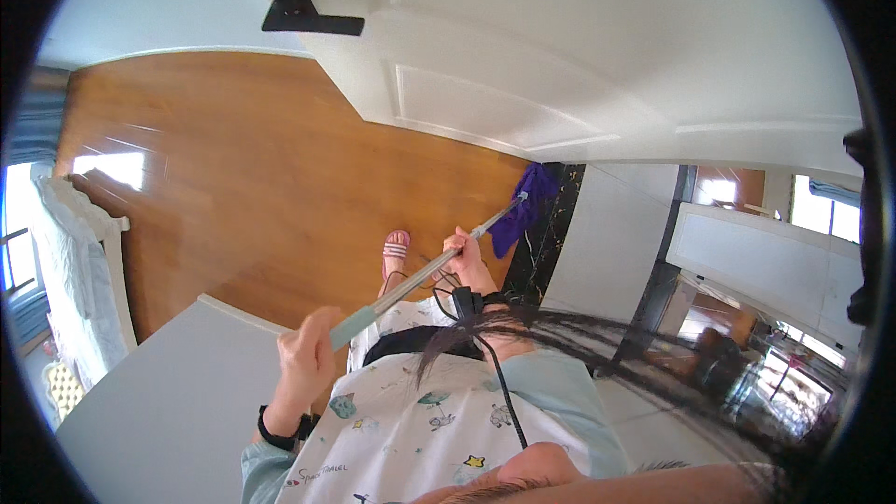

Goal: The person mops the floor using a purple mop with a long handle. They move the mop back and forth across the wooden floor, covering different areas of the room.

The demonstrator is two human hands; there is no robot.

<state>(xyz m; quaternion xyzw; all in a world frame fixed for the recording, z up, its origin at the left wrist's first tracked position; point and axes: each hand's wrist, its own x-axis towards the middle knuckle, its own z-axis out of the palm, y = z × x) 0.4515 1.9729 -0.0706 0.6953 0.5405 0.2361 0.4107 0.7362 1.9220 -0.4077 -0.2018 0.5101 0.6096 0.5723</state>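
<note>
My left hand (308, 350) is closed around the pale green grip at the near end of a mop pole (409, 285). Farther along, my right hand (465, 255) grips the metal shaft. The pole slants away to the right and ends in a purple mop cloth (521, 213), which lies on the floor by a black marble threshold (535, 259). The cloth's far edge is close to the bottom of a white door (490, 108). What lies under the cloth is hidden.
A wooden floor (266, 154) spreads ahead and left. The door bears a black handle (297, 10). A grey panel (189, 392) stands near my left side, and a bed (84, 273) is farther left. Pale tiles (609, 224) lie beyond the threshold. Loose hair and a cable cross the view.
</note>
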